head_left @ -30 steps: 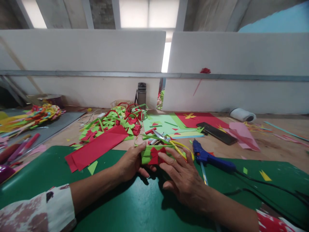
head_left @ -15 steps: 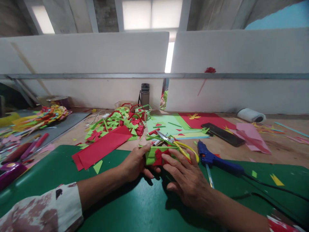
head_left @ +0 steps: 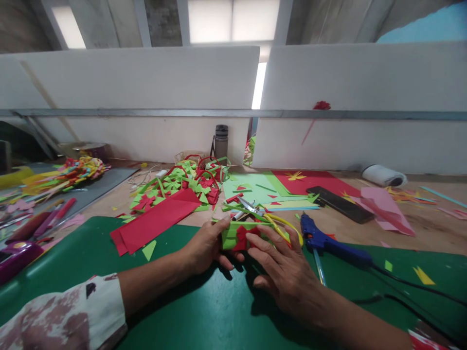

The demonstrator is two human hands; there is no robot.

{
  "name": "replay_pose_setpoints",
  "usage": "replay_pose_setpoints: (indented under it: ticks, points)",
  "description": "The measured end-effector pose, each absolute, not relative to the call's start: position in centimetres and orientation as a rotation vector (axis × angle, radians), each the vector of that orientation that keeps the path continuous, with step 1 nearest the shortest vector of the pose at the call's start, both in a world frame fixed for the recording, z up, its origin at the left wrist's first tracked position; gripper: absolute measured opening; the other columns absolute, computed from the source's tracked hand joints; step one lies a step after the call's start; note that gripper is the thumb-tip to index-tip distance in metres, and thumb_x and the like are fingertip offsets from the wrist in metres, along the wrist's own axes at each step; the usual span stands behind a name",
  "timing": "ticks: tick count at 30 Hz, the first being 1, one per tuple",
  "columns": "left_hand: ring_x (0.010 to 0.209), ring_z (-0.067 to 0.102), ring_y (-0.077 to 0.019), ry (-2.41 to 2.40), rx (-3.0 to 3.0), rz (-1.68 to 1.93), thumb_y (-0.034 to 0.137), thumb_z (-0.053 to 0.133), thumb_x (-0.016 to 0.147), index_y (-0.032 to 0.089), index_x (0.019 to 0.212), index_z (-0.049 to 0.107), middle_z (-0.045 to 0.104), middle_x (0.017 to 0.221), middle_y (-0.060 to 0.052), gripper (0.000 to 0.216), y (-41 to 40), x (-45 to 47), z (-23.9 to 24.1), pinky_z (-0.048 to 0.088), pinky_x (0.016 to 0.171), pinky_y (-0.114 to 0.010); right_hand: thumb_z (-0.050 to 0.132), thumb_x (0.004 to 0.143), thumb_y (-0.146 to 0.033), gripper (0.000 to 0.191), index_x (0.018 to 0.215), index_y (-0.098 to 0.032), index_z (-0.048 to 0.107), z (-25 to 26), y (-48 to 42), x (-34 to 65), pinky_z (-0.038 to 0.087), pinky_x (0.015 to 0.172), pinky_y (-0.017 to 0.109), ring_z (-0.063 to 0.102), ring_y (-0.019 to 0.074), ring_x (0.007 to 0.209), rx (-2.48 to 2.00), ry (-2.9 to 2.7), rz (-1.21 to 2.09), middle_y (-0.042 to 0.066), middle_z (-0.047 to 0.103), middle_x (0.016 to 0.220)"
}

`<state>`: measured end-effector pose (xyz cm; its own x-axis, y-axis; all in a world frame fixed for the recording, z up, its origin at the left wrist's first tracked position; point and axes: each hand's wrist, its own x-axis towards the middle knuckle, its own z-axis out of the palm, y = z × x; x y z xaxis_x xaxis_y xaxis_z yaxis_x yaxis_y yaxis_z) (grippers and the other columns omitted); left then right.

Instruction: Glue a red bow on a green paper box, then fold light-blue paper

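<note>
The left hand (head_left: pixel 205 249) grips the left end of the green paper piece (head_left: pixel 228 238), its thumb (head_left: pixel 222 225) along the upper edge and its fingers (head_left: pixel 226 263) curled beneath the lower one. The left forearm (head_left: pixel 157 277) slants up to the piece from the near left, bare below a blotched sleeve (head_left: pixel 69 311), wrist nearly straight. The right hand (head_left: pixel 282 260), back upward, spreads its lightly bent fingers across the piece's front and right end; how firmly they press cannot be told. Its thumb juts out below the piece, apart from it. The bare right forearm (head_left: pixel 350 311) slopes away from the piece toward the near right.
</note>
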<state>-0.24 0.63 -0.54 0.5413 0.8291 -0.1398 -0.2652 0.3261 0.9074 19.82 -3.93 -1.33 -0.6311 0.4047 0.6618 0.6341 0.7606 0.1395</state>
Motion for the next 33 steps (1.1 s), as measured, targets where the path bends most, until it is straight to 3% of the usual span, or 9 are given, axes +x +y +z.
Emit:
replay_pose_setpoints:
  ticks: [7, 16, 21, 25, 29, 33]
  points:
    - [0.06, 0.066, -0.019, 0.67, 0.989, 0.802, 0.053, 0.052, 0.085, 0.007, 0.106, 0.063, 0.068, 0.089, -0.017, 0.052, 0.6, -0.2, -0.6, 0.052, 0.038, -0.021, 0.046, 0.093, -0.039, 0.031, 0.11, -0.016, 0.059, -1.3, -3.9, 19.9, 0.017, 0.108, 0.05, 0.039, 0.028, 0.129, -0.777, -2.35, -0.481, 0.009, 0.063, 0.122]
    - [0.062, 0.066, -0.0182, 0.67, 0.933, 0.76, 0.049, 0.045, 0.09, 0.009, 0.111, 0.061, 0.068, 0.084, -0.013, 0.048, 0.8, -0.5, -0.5, 0.051, 0.039, -0.02, 0.043, 0.095, -0.037, 0.031, 0.112, -0.015, 0.057, -1.1, -4.1, 19.8, 0.018, 0.107, 0.052, 0.038, 0.0303, 0.129, -0.779, -2.354, -0.44, 0.009, 0.061, 0.126]
    - [0.062, 0.066, -0.0186, 0.684, 0.908, 0.746, 0.047, 0.043, 0.091, 0.01, 0.114, 0.059, 0.068, 0.085, -0.013, 0.046, 0.8, -0.6, -0.3, 0.051, 0.04, -0.02, 0.04, 0.095, -0.031, 0.029, 0.116, -0.014, 0.052, -0.4, -4.2, 20.2, 0.021, 0.105, 0.057, 0.036, 0.0308, 0.131, -0.751, -2.288, -0.378, 0.015, 0.054, 0.13]
    - [0.059, 0.066, -0.0185, 0.702, 0.91, 0.756, 0.047, 0.04, 0.092, 0.01, 0.115, 0.057, 0.068, 0.082, -0.012, 0.047, 0.7, -0.5, -0.2, 0.051, 0.039, -0.021, 0.044, 0.094, -0.033, 0.033, 0.123, -0.017, 0.046, 0.4, -3.4, 20.8, 0.034, 0.103, 0.049, 0.041, 0.0274, 0.127, -0.933, -1.995, 0.002, 0.015, 0.048, 0.134]
    - [0.057, 0.065, -0.018, 0.715, 0.925, 0.768, 0.046, 0.04, 0.093, 0.009, 0.112, 0.058, 0.067, 0.076, -0.011, 0.045, 0.7, -0.5, -0.3, 0.05, 0.039, -0.021, 0.05, 0.09, -0.042, 0.039, 0.123, -0.021, 0.047, 0.6, -2.1, 21.2, 0.049, 0.088, 0.04, 0.057, 0.0244, 0.11, -1.075, -1.677, 0.662, 0.012, 0.059, 0.121]
    - [0.054, 0.064, -0.0176, 0.716, 0.946, 0.786, 0.047, 0.045, 0.091, 0.008, 0.106, 0.061, 0.067, 0.073, -0.01, 0.044, 0.6, -0.4, -0.6, 0.049, 0.038, -0.021, 0.049, 0.089, -0.041, 0.034, 0.115, -0.019, 0.054, 0.7, -1.8, 20.9, 0.054, 0.075, 0.033, 0.065, 0.0206, 0.088, -1.067, -1.656, 0.875, 0.008, 0.068, 0.101]
